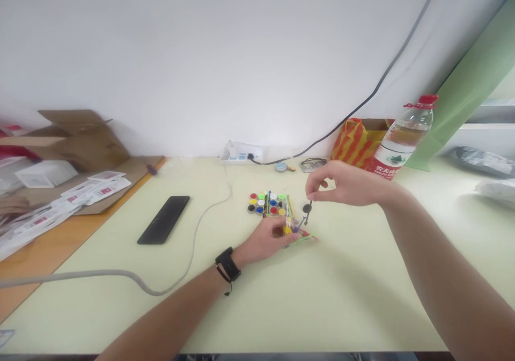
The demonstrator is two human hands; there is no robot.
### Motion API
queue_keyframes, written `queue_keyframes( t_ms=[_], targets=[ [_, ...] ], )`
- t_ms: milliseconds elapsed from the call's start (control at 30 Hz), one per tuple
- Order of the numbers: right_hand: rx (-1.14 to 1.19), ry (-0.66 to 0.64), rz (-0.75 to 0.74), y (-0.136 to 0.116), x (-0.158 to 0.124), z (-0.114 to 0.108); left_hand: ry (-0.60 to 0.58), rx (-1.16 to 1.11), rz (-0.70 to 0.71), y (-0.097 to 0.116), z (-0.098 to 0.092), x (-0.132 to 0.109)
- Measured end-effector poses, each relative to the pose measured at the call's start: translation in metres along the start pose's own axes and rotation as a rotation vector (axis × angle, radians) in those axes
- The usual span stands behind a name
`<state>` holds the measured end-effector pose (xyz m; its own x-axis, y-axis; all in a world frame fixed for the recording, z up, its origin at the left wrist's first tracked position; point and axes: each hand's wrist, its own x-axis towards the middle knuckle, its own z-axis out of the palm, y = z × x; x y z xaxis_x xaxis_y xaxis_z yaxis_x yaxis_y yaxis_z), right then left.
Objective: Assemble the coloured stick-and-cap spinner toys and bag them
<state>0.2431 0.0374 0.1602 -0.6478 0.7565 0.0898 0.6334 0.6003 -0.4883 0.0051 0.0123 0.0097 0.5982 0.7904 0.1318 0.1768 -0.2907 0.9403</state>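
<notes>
My left hand [265, 240] rests low over the table, its fingers closed around a small build of thin coloured sticks [308, 236] with a yellow part [288, 226] in it. Just above and to the right, my right hand [338, 184] pinches the top of a thin dark stick. A black disc [307, 208] sits partway down that stick, whose lower tip is close to the build; whether they touch I cannot tell. Behind my left hand lie several small round pieces [260, 203] in red, green, yellow, white, blue and black, with loose coloured sticks [267, 203] among them.
A black phone [164, 220] and a grey cable [197, 232] lie to the left. At the back are a power strip [241, 154], glasses [314, 163], a striped bag [352, 141] and a water bottle [402, 141]. Far left, another person's hand [14, 205] is near white packets [86, 194] and a cardboard box [88, 146].
</notes>
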Motion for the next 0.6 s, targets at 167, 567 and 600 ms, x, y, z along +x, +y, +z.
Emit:
queue_keyframes(
  t_ms=[167,567,600],
  targets=[
    [0.143,0.297,0.020,-0.001,-0.002,0.000,-0.001,-0.001,-0.010,0.000,0.000,0.000],
    [-0.074,0.162,0.035,-0.014,0.012,0.013,0.003,-0.112,-0.015,0.000,0.003,-0.001],
    [-0.112,0.147,0.047,-0.012,0.013,0.014,0.003,-0.120,-0.018,0.000,0.003,-0.001]
  ],
)
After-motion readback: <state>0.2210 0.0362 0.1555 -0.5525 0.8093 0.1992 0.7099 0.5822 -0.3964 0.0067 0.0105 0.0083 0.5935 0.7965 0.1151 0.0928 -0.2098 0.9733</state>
